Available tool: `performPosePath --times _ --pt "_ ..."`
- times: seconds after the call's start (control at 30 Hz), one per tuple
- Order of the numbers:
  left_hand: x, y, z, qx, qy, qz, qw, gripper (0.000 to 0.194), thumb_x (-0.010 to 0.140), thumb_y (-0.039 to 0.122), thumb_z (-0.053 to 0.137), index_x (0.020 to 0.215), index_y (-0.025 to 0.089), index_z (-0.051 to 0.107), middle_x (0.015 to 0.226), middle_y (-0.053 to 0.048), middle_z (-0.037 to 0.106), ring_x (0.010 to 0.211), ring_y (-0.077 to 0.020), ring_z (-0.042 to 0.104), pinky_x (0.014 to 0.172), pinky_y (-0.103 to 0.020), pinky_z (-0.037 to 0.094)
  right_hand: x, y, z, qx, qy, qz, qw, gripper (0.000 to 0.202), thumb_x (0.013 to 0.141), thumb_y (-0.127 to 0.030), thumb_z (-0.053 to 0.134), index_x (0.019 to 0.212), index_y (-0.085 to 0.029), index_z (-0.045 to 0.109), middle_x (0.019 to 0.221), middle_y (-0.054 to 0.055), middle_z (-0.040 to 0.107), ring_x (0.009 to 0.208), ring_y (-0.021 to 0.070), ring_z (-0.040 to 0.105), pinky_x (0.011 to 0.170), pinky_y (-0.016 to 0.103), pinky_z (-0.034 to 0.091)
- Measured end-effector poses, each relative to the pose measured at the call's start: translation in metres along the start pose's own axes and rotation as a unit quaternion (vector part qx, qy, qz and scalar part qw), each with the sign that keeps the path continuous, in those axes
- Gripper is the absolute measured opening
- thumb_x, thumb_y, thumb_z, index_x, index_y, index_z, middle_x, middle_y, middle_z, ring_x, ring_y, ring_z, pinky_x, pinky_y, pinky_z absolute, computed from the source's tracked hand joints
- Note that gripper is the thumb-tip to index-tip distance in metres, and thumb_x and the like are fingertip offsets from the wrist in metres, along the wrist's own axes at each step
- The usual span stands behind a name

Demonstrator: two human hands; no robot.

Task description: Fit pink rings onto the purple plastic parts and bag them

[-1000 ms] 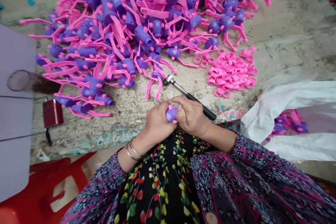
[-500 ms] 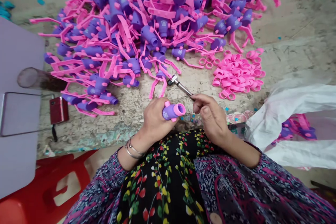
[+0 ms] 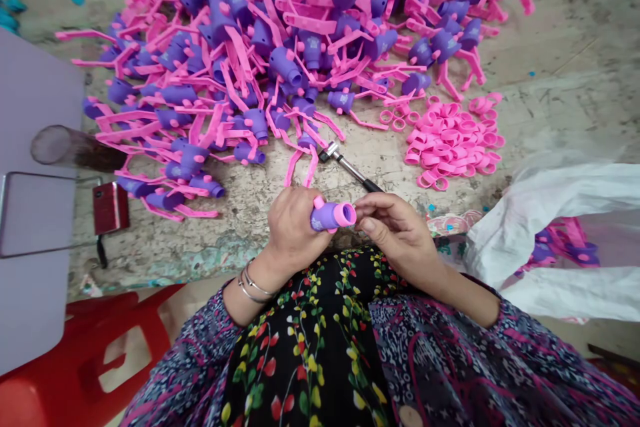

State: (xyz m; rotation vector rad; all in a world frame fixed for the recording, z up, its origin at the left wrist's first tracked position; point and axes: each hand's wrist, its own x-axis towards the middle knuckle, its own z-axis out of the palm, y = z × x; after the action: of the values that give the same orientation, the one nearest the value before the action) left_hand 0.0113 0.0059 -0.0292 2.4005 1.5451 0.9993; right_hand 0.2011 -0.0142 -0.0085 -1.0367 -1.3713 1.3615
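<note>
My left hand (image 3: 296,225) is wrapped round a purple plastic piece (image 3: 326,216) with pink pegs at its sides. A pink ring (image 3: 345,214) sits around its narrow end, which points right. My right hand (image 3: 397,230) is beside that end, thumb and fingers apart and nothing visible between them; I cannot tell whether its fingertips touch the ring. Just beyond both hands lies a small hammer (image 3: 353,170) with a metal head and black grip.
A big heap of purple pieces with pink arms (image 3: 280,60) covers the far side of the worktable (image 3: 565,90). Loose pink rings (image 3: 455,140) are piled at the right. A white bag (image 3: 505,213) holds similar pieces. On the left are a glass (image 3: 75,147) and a dark red box (image 3: 111,207).
My right hand has left the hammer's handle and come left, toward the ringed end of the purple piece. The hammer stays on the table. My left hand keeps its hold.
</note>
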Motion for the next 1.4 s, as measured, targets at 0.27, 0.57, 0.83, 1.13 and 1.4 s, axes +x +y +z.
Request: performPosePath --times 0.27,0.57,0.83,1.13,1.4 --pt "-0.003 -0.003 0.004 0.046 0.012 0.028 0.998 0.026 0.071 0.034 0.07 0.083 0.022 0.05 0.071 -0.003 0.06 0.064 -0.0202 0.051 0.06 -0.034 0.038 0.004 -0.001 0.007 -0.057 0.021 -0.044 0.997 0.032 0.08 -0.029 0.075 0.108 -0.025 0.06 0.086 -0.002 0.061 0.073 0.0107 0.057 0.068 0.024 0.051" --pt "-0.002 -0.001 0.003 0.079 0.02 0.055 0.995 0.024 0.081 0.045 0.059 0.082 0.023 0.049 0.067 -0.003 0.058 0.063 -0.0205 0.048 0.059 -0.035 0.035 0.006 -0.007 0.007 -0.115 0.01 -0.039 0.993 0.024 0.085 -0.031 0.07 0.103 -0.02 0.061 0.082 0.0 0.062 0.069 0.0112 0.056 0.063 0.024 0.049" --pt "-0.002 -0.003 0.003 0.023 -0.022 0.033 0.999 0.027 0.076 0.042 0.065 0.083 0.023 0.048 0.069 -0.001 0.058 0.065 -0.02 0.05 0.061 -0.033 0.038 0.013 -0.01 -0.008 -0.206 -0.083 -0.111 0.969 0.027 0.09 -0.032 0.063 0.115 -0.022 0.062 0.088 0.002 0.065 0.076 0.0146 0.059 0.071 0.029 0.049" --pt "-0.002 -0.004 0.007 -0.082 -0.071 0.017 0.994 0.029 0.079 0.049 0.061 0.078 0.022 0.049 0.067 0.001 0.056 0.062 -0.0165 0.049 0.059 -0.031 0.036 0.017 -0.01 -0.017 -0.205 -0.137 -0.12 0.962 0.022 0.09 -0.031 0.064 0.107 -0.019 0.064 0.086 0.002 0.066 0.077 0.0131 0.06 0.071 0.026 0.048" --pt "0.001 -0.004 0.006 -0.079 -0.108 0.008 0.991 0.028 0.079 0.047 0.059 0.075 0.022 0.05 0.065 0.001 0.056 0.06 -0.0156 0.048 0.057 -0.03 0.036 0.015 -0.005 -0.013 -0.2 -0.127 -0.118 0.964 0.022 0.092 -0.032 0.061 0.11 -0.02 0.062 0.093 0.004 0.069 0.081 0.0143 0.063 0.072 0.028 0.05"
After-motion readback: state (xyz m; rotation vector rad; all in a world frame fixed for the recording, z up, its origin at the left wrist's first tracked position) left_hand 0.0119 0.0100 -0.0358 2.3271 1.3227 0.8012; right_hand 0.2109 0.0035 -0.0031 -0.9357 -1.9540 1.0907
